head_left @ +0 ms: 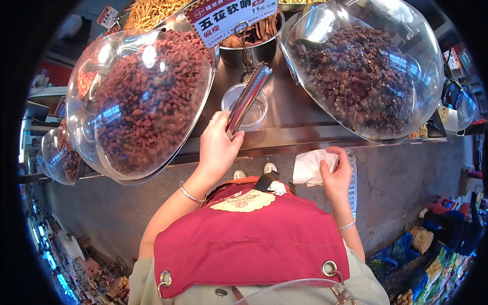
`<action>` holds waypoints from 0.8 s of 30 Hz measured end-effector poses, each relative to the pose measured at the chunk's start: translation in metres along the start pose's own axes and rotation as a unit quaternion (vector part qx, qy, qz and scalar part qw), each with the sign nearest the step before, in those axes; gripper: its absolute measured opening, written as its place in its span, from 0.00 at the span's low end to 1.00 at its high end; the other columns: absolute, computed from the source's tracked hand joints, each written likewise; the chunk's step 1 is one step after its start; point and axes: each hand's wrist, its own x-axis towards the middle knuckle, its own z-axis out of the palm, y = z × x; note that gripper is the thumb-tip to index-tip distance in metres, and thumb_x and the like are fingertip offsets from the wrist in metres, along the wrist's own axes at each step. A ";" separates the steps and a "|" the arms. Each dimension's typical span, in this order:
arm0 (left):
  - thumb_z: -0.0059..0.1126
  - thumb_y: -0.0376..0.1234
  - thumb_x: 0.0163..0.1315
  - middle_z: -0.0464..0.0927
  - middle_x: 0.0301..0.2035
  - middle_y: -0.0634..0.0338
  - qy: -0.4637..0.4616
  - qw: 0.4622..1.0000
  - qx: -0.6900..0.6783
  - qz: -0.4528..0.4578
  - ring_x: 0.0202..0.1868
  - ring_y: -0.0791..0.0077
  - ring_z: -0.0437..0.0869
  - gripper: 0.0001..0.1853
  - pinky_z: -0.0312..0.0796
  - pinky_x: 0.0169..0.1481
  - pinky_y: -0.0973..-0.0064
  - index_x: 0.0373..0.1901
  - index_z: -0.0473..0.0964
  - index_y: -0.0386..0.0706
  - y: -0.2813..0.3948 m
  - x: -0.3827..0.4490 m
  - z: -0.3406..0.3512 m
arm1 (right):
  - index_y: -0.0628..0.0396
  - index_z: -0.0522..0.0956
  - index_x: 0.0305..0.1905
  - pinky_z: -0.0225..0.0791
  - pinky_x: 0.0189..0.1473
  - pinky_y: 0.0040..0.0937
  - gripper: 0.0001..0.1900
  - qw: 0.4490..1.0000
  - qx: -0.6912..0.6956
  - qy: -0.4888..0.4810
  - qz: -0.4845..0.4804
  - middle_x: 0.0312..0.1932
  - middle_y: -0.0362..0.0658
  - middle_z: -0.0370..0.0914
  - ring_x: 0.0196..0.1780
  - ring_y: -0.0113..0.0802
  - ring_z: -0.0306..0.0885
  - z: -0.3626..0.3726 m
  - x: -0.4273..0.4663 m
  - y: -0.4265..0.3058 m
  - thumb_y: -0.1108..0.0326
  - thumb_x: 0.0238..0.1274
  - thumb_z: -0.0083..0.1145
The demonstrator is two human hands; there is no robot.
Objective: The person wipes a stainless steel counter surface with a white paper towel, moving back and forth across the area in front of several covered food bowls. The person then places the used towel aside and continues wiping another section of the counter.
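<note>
My left hand point(219, 141) grips a pair of metal tongs point(248, 98), which slant up and to the right. Beneath them, partly covered, a round clear plastic tub point(260, 114) rests on the stainless steel counter point(282, 103). In my right hand point(340, 177) is a crumpled white tissue or cloth point(307, 167), pinched in front of the counter's edge. To the left, a clear dome cover point(82, 129) encloses a heap of small reddish-brown food pieces point(148, 110). Another clear dome point(429, 72) on the right covers dark, crumbly food chunks point(358, 80).
A price sign point(228, 21) bearing writing stands clipped before a metal pot point(249, 55) of brown strips. Yellowish strips point(152, 13) are heaped farther back. A smaller domed container point(57, 156) sits far left. Grey floor point(389, 183) lies below the counter's edge.
</note>
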 end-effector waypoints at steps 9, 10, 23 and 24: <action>0.60 0.25 0.47 0.74 0.34 0.44 -0.014 0.999 0.037 -0.027 0.38 0.47 0.76 0.15 0.69 0.42 0.61 0.37 0.69 0.31 -0.006 0.003 0.011 | 0.61 0.67 0.58 0.61 0.53 0.21 0.25 0.998 0.040 0.038 0.016 0.47 0.43 0.73 0.48 0.24 0.69 0.004 0.003 -0.015 0.84 0.51 0.50; 0.60 0.25 0.47 0.74 0.34 0.43 -0.010 0.999 0.037 -0.027 0.38 0.46 0.76 0.15 0.69 0.42 0.61 0.36 0.69 0.31 -0.006 0.004 0.012 | 0.61 0.67 0.57 0.62 0.51 0.21 0.25 0.998 0.041 0.028 0.023 0.46 0.42 0.73 0.47 0.23 0.70 0.004 0.003 -0.014 0.84 0.51 0.50; 0.61 0.24 0.47 0.75 0.30 0.44 0.005 0.999 0.035 -0.041 0.35 0.47 0.77 0.12 0.69 0.39 0.60 0.33 0.69 0.32 -0.008 0.003 0.010 | 0.64 0.75 0.37 0.65 0.45 0.20 0.07 1.000 -0.004 -0.022 -0.006 0.38 0.41 0.79 0.42 0.23 0.73 0.009 0.004 -0.011 0.83 0.53 0.52; 0.61 0.24 0.47 0.75 0.30 0.44 0.003 0.998 0.038 -0.041 0.35 0.47 0.77 0.12 0.69 0.39 0.60 0.33 0.69 0.33 -0.009 0.003 0.010 | 0.64 0.75 0.37 0.65 0.46 0.20 0.07 0.999 0.001 -0.027 -0.019 0.38 0.42 0.79 0.42 0.23 0.73 0.010 0.005 -0.012 0.83 0.53 0.52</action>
